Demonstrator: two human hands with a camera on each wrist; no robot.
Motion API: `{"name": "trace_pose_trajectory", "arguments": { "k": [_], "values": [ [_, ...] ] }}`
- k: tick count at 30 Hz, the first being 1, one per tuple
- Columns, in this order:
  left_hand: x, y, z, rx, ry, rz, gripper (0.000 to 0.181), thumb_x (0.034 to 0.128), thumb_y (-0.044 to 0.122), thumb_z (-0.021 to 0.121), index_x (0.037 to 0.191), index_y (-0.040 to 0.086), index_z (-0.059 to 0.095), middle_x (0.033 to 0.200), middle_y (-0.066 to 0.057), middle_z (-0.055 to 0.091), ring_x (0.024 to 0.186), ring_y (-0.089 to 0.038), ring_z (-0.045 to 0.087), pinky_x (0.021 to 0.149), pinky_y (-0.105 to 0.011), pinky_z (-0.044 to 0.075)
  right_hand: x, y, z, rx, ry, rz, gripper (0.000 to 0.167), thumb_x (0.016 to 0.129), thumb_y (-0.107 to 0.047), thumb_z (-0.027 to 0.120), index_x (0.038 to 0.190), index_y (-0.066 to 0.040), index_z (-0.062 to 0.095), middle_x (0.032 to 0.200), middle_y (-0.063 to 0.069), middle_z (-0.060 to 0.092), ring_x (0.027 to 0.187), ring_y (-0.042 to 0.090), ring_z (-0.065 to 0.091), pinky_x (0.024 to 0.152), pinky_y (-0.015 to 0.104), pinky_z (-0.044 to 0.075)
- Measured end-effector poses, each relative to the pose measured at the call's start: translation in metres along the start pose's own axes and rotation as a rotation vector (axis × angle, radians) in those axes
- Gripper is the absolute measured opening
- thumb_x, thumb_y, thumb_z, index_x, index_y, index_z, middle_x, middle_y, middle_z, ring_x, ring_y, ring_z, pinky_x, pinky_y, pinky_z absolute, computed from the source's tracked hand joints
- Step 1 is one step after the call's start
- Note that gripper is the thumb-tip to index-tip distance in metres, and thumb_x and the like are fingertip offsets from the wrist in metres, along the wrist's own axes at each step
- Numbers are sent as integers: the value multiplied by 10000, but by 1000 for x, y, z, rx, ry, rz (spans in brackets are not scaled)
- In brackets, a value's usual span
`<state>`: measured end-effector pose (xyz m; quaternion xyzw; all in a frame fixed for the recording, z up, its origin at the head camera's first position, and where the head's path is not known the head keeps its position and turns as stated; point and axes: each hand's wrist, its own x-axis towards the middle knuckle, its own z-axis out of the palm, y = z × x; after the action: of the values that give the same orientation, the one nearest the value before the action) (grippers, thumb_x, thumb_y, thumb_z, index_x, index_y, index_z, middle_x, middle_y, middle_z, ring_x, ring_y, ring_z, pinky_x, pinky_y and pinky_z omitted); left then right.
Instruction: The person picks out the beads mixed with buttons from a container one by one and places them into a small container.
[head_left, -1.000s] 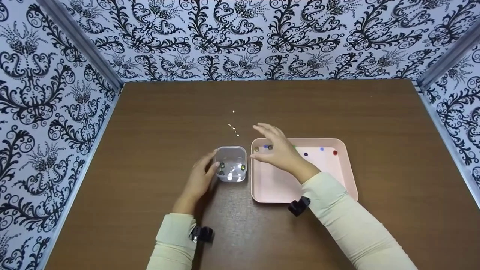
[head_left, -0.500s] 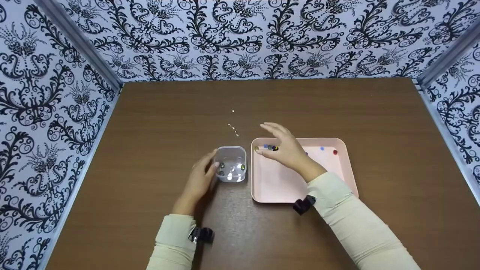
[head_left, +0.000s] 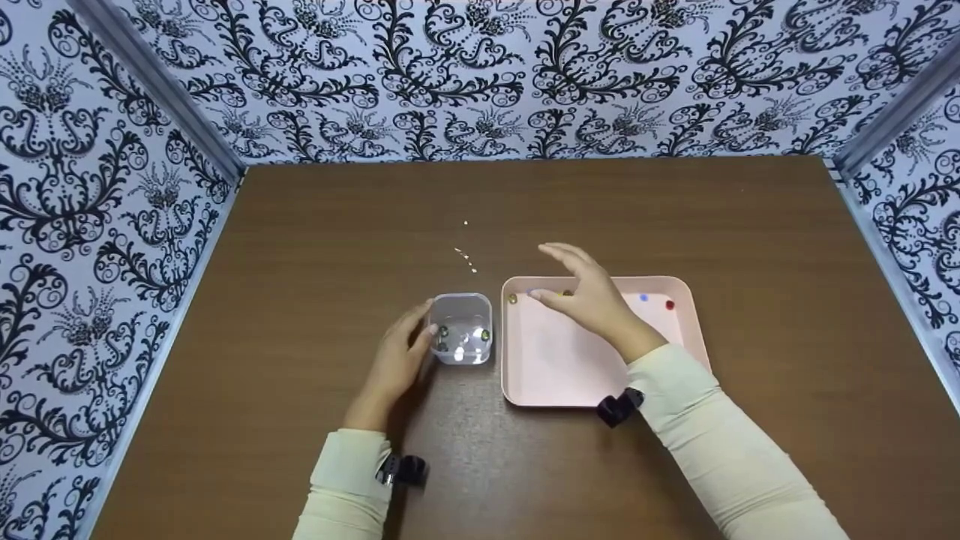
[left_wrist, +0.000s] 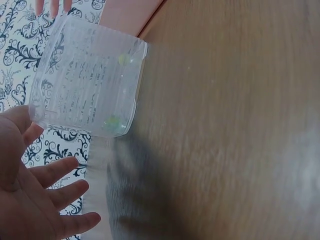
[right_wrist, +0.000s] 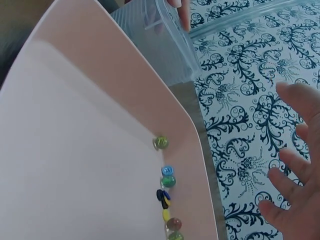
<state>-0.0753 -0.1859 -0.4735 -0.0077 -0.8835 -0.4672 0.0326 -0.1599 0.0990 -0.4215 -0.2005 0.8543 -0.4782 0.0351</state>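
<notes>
Thumb and forefinger of the left hand (head_left: 396, 360) are pinching the left rim of the clear container (head_left: 460, 307), which is standing on the table (head_left: 337, 247) with greenish marbles (head_left: 486, 335) lying inside. Just beside it, the pink tray (head_left: 551, 367) is bearing a yellow-green marble (head_left: 513, 298) in its far left corner, while the right hand (head_left: 598, 301) is hovering over its far side, thumb and fingers apart, and a red piece (head_left: 670, 305) is lying farther right.

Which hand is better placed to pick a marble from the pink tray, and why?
Probably the right hand: it hovers over the pink tray, open and holding nothing, near the corner marble. The left hand is at the clear container, outside the tray.
</notes>
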Motion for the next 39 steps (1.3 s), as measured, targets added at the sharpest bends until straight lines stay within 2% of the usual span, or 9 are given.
{"name": "trace_pose_trajectory", "arguments": {
  "k": [6, 14, 21, 26, 32, 39],
  "values": [
    [1, -1, 0, -19, -2, -11, 430, 975, 154, 564, 1389, 47, 513, 1416, -207, 486, 1346, -373, 400, 1134, -504, 271, -1, 6, -5, -4, 15, 23, 644, 833, -173, 762, 1409, -76, 491, 1462, 115, 435, 1362, 300, 378, 1071, 500, 373],
    [1, -2, 1, -28, -9, 1, 428, 977, 138, 557, 1385, 17, 507, 1416, -222, 480, 1349, -381, 394, 1138, -501, 264, -3, 14, -11, -8, 27, 83, 610, 868, -200, 725, 1419, -97, 485, 1467, 125, 434, 1373, 296, 369, 1110, 486, 325],
    [2, -2, 0, -24, -11, -10, 435, 978, 150, 558, 1393, 29, 502, 1423, -221, 472, 1356, -381, 384, 1141, -504, 257, -4, 21, -16, 74, 46, 113, 564, 877, -138, 701, 1396, -55, 497, 1407, 145, 490, 1339, 302, 406, 1113, 498, 315],
    [1, 0, -2, -19, -17, -10, 437, 975, 154, 563, 1394, 45, 504, 1422, -218, 474, 1356, -381, 385, 1137, -511, 261, -4, 27, -20, 139, 57, 101, 525, 884, -86, 686, 1367, 6, 505, 1329, 202, 530, 1284, 323, 453, 1110, 480, 328],
    [3, 0, -3, -5, -11, 9, 430, 971, 145, 567, 1381, 26, 514, 1416, -244, 470, 1356, -393, 379, 1141, -512, 252, -5, 31, -24, 135, 60, 139, 507, 888, -118, 687, 1357, -14, 524, 1320, 183, 547, 1276, 301, 469, 1105, 456, 344],
    [2, -1, -3, 11, -11, 15, 432, 974, 164, 567, 1379, 25, 515, 1416, -254, 465, 1357, -402, 375, 1138, -527, 248, -6, 36, -28, 144, 71, 186, 499, 889, -140, 688, 1349, -22, 535, 1342, 162, 547, 1286, 300, 471, 1044, 443, 420]
  ]
}}
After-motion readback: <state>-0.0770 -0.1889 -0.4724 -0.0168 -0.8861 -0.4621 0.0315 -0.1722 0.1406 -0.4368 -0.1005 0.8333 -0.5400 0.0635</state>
